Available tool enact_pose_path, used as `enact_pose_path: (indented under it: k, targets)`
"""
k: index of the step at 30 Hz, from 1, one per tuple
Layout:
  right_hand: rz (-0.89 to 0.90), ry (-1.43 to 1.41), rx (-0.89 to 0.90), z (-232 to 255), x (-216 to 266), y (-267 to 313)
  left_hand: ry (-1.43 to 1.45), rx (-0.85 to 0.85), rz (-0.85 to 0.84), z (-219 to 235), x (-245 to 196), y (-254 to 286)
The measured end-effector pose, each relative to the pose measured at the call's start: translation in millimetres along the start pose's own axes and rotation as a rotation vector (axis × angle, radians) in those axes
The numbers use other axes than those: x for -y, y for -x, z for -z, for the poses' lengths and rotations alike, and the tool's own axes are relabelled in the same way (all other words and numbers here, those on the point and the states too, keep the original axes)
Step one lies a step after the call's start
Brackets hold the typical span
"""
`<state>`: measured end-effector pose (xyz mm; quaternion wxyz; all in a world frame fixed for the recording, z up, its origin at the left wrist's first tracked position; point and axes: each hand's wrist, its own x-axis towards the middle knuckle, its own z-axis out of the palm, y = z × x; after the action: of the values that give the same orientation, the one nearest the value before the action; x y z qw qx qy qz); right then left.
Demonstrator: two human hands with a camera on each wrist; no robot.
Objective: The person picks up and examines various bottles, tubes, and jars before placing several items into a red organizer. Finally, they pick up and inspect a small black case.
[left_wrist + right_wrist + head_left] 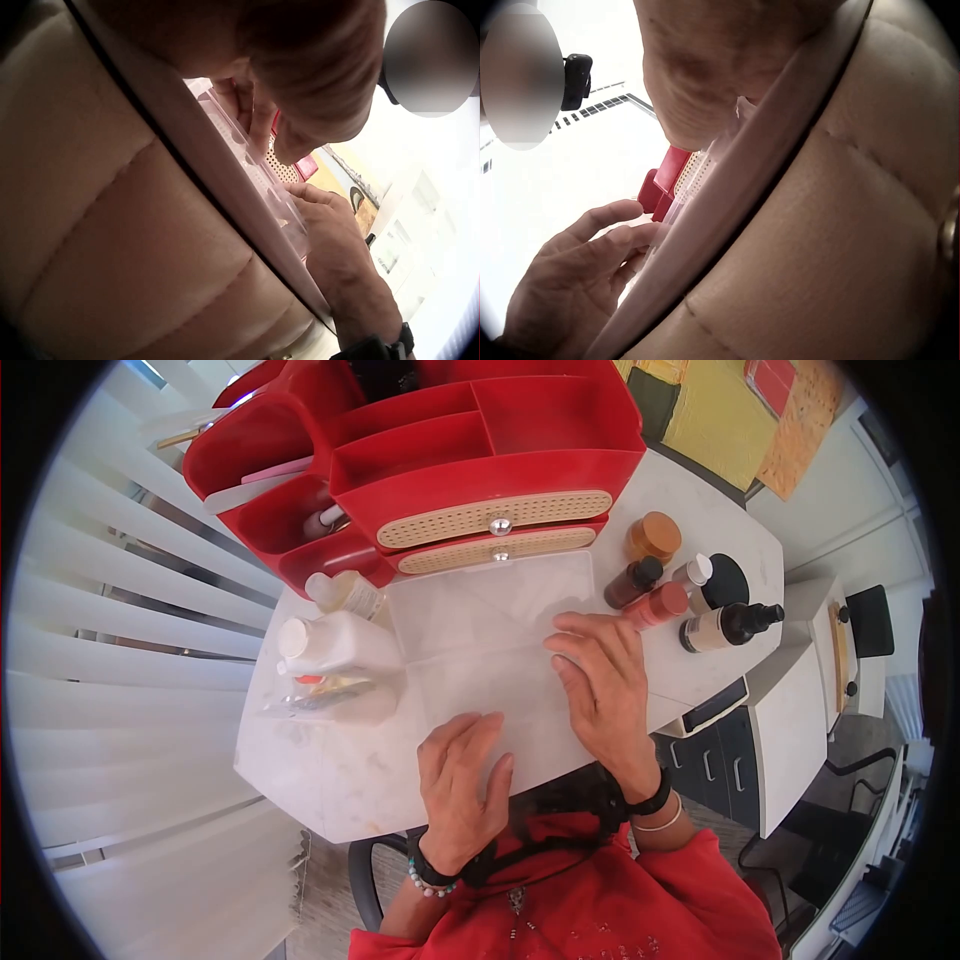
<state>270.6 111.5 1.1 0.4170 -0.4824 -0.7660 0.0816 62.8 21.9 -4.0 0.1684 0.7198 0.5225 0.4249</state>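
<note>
A clear plastic organizer tray [480, 660] with low dividers lies on the white marbled table in front of me. My left hand [458, 792] is at its near left part, fingers together and lightly bent, thumb apart. On the right side, my right hand [605, 695] has its bent fingers over the tray's right edge. In the left wrist view the tray [251, 157] shows edge-on, with the right hand [341, 251] at its far end. The right wrist view shows the left hand [570, 274] with its fingertips right at the tray. Neither hand visibly grips anything.
Behind the tray stands a red drawer organizer [480, 470]. Left of it are a white bottle [340, 643] and a clear pouch [330, 695]. To the right stand an amber jar [654, 538], a pink-capped bottle [657, 605] and a dark-topped spray bottle [730, 627]. Blinds [140, 660] border the left.
</note>
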Motion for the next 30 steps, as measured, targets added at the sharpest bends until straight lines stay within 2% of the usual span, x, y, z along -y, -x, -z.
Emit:
enact_pose_path:
  k: [30]
  targets:
    - [0.008, -0.015, -0.022, 1.6, 2.2, 2.4, -0.107, -0.017, -0.066, -4.2, -2.0, 0.0]
